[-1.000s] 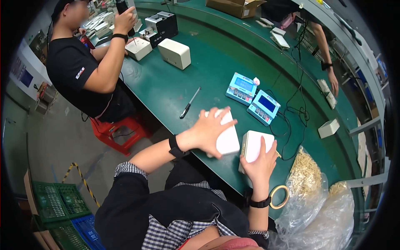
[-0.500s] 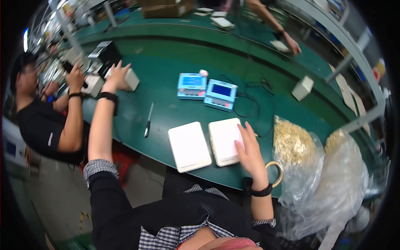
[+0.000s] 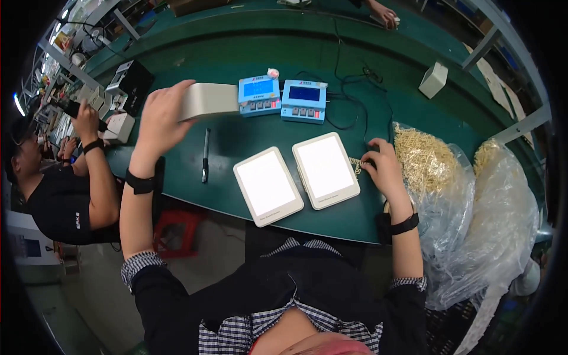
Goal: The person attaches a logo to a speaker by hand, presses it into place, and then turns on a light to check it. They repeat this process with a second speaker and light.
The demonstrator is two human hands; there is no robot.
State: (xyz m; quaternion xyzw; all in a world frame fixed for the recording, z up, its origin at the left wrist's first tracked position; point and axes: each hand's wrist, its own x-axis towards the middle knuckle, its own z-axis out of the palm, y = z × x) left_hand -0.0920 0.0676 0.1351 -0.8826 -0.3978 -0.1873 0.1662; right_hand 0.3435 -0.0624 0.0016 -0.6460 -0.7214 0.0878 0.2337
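L hand [image 3: 161, 118] tight round pale box [image 3: 210, 100] above counter [image 3: 358, 222]
White-top boxes [image 3: 268, 186] nr front edge, gap btwn; R hand [image 3: 388, 171] half-curled at gold bits [image 3: 355, 161], can't tell if holding.

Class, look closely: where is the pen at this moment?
In the head view, the pen lies left of centre on the green table, between the left hand and the left bright-faced box.

on the table [image 3: 236, 137], a left box [image 3: 268, 186] is set beside a right box [image 3: 326, 170]; behind them display units [image 3: 303, 101] are placed, leftward a pen [image 3: 205, 155], rightward a small pile [image 3: 356, 167], then a bag [image 3: 435, 177].
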